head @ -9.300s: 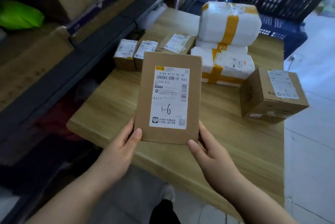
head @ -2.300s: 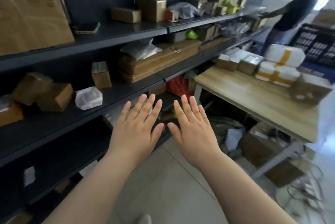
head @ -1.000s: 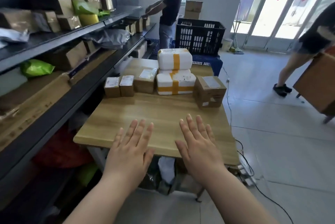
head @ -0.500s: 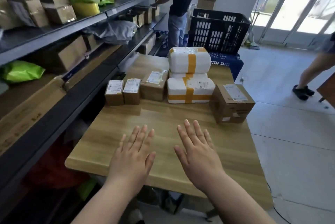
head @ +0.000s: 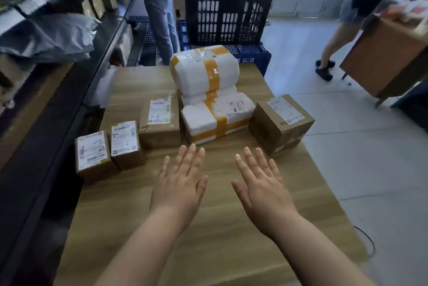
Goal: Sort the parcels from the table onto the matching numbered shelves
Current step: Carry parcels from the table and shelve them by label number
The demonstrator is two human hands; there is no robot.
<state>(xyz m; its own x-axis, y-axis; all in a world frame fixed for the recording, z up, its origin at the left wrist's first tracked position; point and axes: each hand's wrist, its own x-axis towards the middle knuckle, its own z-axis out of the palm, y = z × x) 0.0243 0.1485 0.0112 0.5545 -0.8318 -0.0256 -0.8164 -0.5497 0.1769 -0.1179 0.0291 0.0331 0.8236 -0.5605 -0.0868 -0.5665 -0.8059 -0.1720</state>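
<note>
Wood-grain table (head: 208,251) carries six parcels, all on its far half:
- small carton (head: 93,153) at the left edge, label marked what looks like 1-7
- second small carton (head: 126,144) touching its right side, handwriting too faint to be sure of
- medium carton (head: 159,123) just behind and right of that one, label marked 1-6
- lower white bundle (head: 215,118) with yellow tape, just beside the medium carton
- upper white bundle (head: 205,70), same wrap and tape, stacked on the lower one
- right carton (head: 281,121) near the table's right edge, turned at an angle, label on top, number unclear

Left hand (head: 179,185) and right hand (head: 261,187): both flat, palms down, fingers straight and slightly spread, gripping nothing. They sit side by side over the bare tabletop in front of the parcels, apart from each other; can't tell whether they touch the wood. Left fingertips are close to the lower white bundle, no contact visible.

Dark shelf rack (head: 46,123) runs along the table's left side, with a grey poly bag (head: 46,37) on one level. Black crate (head: 225,12) stands on a blue crate (head: 250,54) behind the table
</note>
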